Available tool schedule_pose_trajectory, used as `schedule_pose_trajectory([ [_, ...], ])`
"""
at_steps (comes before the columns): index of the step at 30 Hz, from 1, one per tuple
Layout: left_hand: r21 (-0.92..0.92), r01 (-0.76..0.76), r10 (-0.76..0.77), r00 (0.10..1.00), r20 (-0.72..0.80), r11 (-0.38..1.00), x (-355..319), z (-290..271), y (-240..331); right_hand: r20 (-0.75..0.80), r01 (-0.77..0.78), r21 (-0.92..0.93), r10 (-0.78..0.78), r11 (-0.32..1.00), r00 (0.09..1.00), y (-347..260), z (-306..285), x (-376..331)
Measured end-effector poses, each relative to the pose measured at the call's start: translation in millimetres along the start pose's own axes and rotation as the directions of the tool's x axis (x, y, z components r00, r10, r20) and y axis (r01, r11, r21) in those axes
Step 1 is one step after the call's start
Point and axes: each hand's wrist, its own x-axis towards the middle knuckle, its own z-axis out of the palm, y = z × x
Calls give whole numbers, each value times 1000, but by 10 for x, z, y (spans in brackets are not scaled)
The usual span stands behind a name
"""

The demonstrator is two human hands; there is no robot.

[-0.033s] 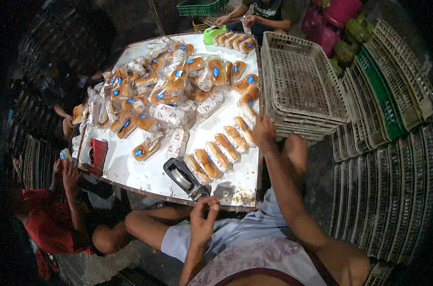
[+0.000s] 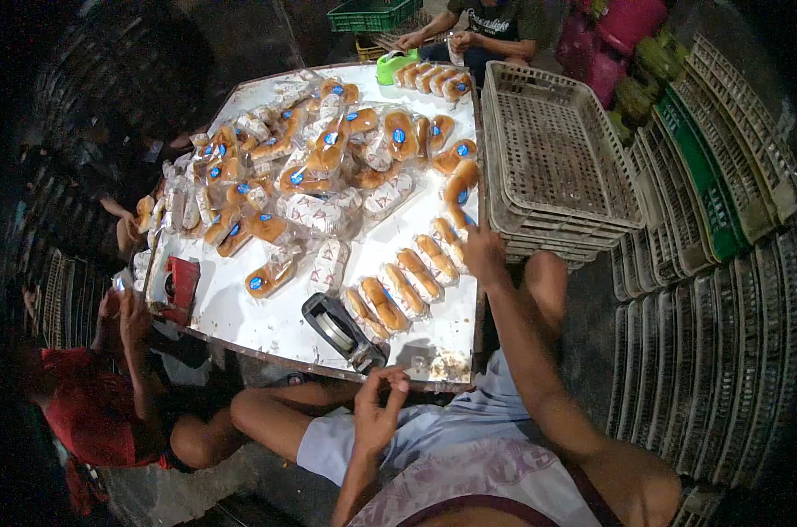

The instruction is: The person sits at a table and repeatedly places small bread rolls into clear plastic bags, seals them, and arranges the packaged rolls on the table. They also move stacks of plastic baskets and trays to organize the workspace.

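My right hand (image 2: 486, 256) is at the table's right edge, blurred, its fingers closed at the near end of a plastic-wrapped bread roll (image 2: 457, 212). Another wrapped roll with a blue label touches it on the far side. Just left of the hand, a slanting row of wrapped bread rolls (image 2: 400, 291) lies side by side on the white table (image 2: 240, 307). My left hand (image 2: 381, 406) is over my lap at the near edge, thumb and fingers drawn together; whatever they hold is too small to make out. Close beyond it stands a black tape dispenser (image 2: 341, 332).
A heap of wrapped bread (image 2: 302, 167) covers the far left. A red tape dispenser (image 2: 180, 290) and a green one (image 2: 396, 66) stand at the edges. Stacked crates (image 2: 561, 145) adjoin the right side. A person in red (image 2: 91, 408) and another person (image 2: 495, 31) handle items.
My right hand has shifted slightly toward the table, and the roll at its fingers has turned, showing more brown crust. My left hand is almost still. The person in red has moved their hands slightly.
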Motion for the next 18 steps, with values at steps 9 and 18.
schedule_pose_trajectory([
  [9,64,-5,0,998,70,998,127,59,95,38,106,333,-126,937,991,-434,-1128,-284],
  [18,135,43,-34,997,-69,990,670,187,10,72,-6,610,-47,792,996,-518,-1312,-673],
])
